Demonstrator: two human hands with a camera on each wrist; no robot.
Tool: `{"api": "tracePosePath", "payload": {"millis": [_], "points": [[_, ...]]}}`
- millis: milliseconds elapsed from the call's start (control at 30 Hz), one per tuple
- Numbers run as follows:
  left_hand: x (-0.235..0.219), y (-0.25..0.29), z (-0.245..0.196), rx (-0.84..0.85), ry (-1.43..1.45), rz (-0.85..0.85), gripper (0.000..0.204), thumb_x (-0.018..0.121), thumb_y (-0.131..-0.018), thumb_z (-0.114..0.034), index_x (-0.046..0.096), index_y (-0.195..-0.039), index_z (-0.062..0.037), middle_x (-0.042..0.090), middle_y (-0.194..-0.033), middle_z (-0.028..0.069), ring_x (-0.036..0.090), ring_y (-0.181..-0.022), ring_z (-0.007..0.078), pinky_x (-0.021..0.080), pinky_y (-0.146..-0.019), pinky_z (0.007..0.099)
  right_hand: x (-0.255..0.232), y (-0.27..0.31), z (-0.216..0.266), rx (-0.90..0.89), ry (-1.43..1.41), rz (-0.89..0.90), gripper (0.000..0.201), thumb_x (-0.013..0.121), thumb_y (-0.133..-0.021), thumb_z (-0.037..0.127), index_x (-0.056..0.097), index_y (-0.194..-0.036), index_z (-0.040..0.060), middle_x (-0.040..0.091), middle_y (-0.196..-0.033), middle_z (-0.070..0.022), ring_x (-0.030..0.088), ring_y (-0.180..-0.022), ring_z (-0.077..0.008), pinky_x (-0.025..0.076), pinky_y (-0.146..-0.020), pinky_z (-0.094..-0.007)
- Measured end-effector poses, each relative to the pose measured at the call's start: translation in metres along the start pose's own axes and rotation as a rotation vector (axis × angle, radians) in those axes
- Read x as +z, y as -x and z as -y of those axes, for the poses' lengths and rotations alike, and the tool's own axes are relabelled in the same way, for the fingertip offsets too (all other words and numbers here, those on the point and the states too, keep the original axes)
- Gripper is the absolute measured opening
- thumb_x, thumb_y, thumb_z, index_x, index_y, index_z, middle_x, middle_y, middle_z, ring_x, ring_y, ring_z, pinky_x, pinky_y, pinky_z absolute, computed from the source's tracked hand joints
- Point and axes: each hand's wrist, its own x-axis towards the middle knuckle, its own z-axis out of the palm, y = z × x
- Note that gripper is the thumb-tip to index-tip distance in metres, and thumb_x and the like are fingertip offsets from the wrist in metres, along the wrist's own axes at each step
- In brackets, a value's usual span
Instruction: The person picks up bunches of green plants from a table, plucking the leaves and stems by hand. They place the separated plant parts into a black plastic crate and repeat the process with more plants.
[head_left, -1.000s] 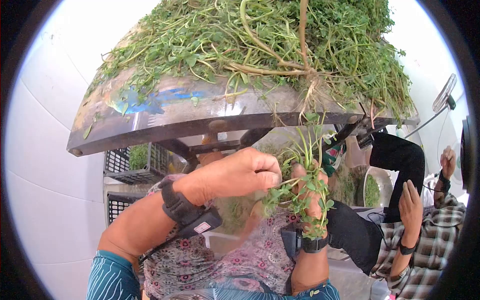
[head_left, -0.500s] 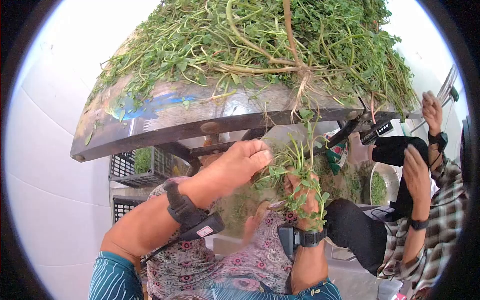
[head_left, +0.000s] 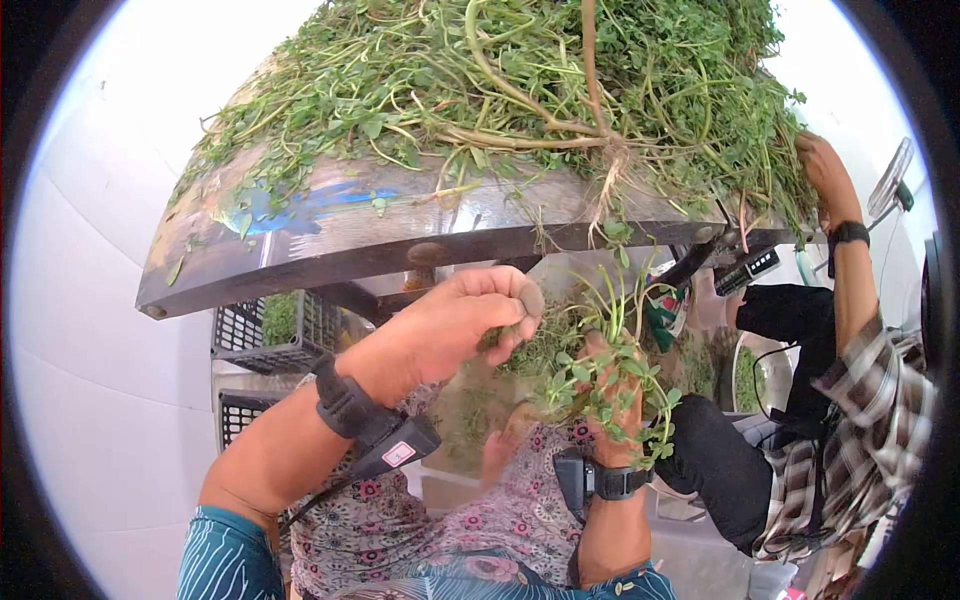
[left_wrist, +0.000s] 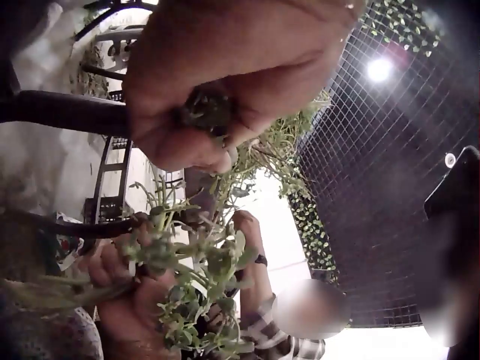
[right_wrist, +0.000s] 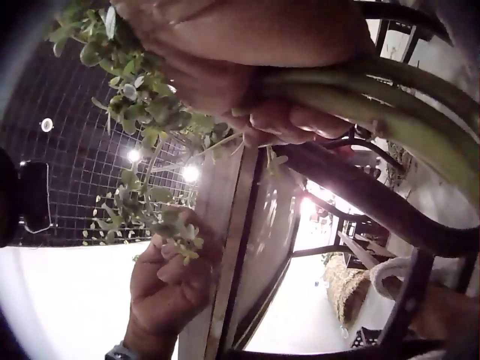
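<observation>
My right hand (head_left: 622, 405) grips a bunch of leafy green stems (head_left: 580, 375) above my lap, leaves spilling over the wrist. In the right wrist view its fingers curl round thick pale-green stalks (right_wrist: 390, 112). To the left of the bunch, my left hand (head_left: 445, 325) is raised with fingers curled in. A small clump of dark green leaves (left_wrist: 208, 109) shows inside that fist in the left wrist view. Ahead, a large heap of the same greens (head_left: 680, 90) covers the table (head_left: 330, 225), and a rooted stalk (head_left: 615, 160) lies at its near edge.
Black plastic crates (head_left: 235, 335) stand below the table on the left, one with greens inside. At right, another person in a checked shirt (head_left: 860, 390) sits with a hand (head_left: 825, 175) at the heap. A basin of greens (head_left: 748, 375) is near that person's knee.
My left hand has drawn away from the bunch, leftward and slightly up. My right hand keeps its grip. The other person's raised hand has moved to the edge of the heap.
</observation>
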Motion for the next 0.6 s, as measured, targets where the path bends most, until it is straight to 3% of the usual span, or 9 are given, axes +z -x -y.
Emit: {"api": "tracePosePath", "payload": {"millis": [33, 200, 267, 333, 400, 500, 600], "points": [[0.0, 0.001, -0.001, -0.01, -0.007, 0.012, 0.011, 0.054, -0.082, -0.015, 0.054, -0.088, -0.0063, 0.049, -0.07, -0.001, 0.042, -0.055, 0.0064, 0.034, -0.047, 0.0193, -0.001, 0.0, -0.007, -0.186, 0.424, -0.014, 0.03, 0.049, -0.082, 0.003, 0.05, -0.112, 0.0019, 0.055, -0.099, -0.0076, 0.054, -0.083, -0.014, 0.045, -0.064, -0.0241], [0.006, 0.004, -0.003, -0.092, -0.114, 0.003, 0.014, 0.055, -0.08, -0.016, 0.055, -0.088, -0.0051, 0.047, -0.067, -0.0023, 0.037, -0.049, 0.005, 0.033, -0.046, 0.0192, 0.017, 0.007, -0.01, 0.361, -0.782, -0.089, 0.03, 0.048, -0.083, 0.004, 0.05, -0.112, 0.0015, 0.055, -0.102, -0.0095, 0.055, -0.084, -0.0164, 0.046, -0.067, -0.0263], [0.014, 0.007, -0.009, -0.12, -0.242, 0.021, 0.016, 0.056, -0.08, -0.018, 0.055, -0.089, -0.0047, 0.05, -0.07, -0.0022, 0.039, -0.052, 0.0039, 0.033, -0.047, 0.0186, 0.016, 0.005, -0.008, 0.356, -0.679, -0.033, 0.029, 0.048, -0.082, 0.005, 0.051, -0.111, 0.0014, 0.055, -0.101, -0.0103, 0.055, -0.083, -0.0179, 0.047, -0.067, -0.0275], [0.016, 0.004, -0.005, -0.05, -0.368, 0.059, 0.018, 0.058, -0.079, -0.019, 0.056, -0.09, -0.0045, 0.053, -0.074, -0.0025, 0.041, -0.055, 0.0027, 0.033, -0.047, 0.018, 0.003, -0.002, 0.001, 0.058, 0.068, 0.097, 0.029, 0.049, -0.081, 0.005, 0.051, -0.11, 0.0019, 0.055, -0.099, -0.0109, 0.056, -0.082, -0.0199, 0.047, -0.067, -0.0287], [0.013, -0.003, 0.009, 0.116, -0.489, 0.115, 0.019, 0.06, -0.079, -0.02, 0.056, -0.09, -0.0045, 0.056, -0.078, -0.0033, 0.043, -0.059, 0.0013, 0.033, -0.048, 0.0172, 0.003, -0.008, 0.011, 0.187, -0.166, 0.052, 0.03, 0.049, -0.08, 0.005, 0.052, -0.11, 0.003, 0.055, -0.096, -0.0109, 0.056, -0.081, -0.0212, 0.047, -0.066, -0.0297], [0.013, -0.004, 0.011, 0.071, -0.502, 0.106, 0.02, 0.06, -0.078, -0.018, 0.058, -0.091, -0.0035, 0.058, -0.082, -0.0034, 0.048, -0.068, 0.0025, 0.038, -0.055, 0.0186, 0.018, -0.002, 0.0, 0.269, -0.534, -0.057, 0.033, 0.05, -0.078, 0.005, 0.052, -0.111, 0.0039, 0.056, -0.094, -0.0111, 0.056, -0.082, -0.0224, 0.046, -0.067, -0.0309], [0.023, 0.002, -0.006, -0.075, -0.395, 0.008, 0.021, 0.061, -0.077, -0.017, 0.058, -0.092, -0.0021, 0.058, -0.08, -0.003, 0.05, -0.071, 0.0049, 0.042, -0.063, 0.0213, 0.019, -0.001, -0.006, 0.284, -0.544, -0.019, 0.033, 0.051, -0.077, 0.004, 0.052, -0.11, 0.0031, 0.056, -0.094, -0.0107, 0.056, -0.083, -0.0217, 0.046, -0.067, -0.0306]]}}
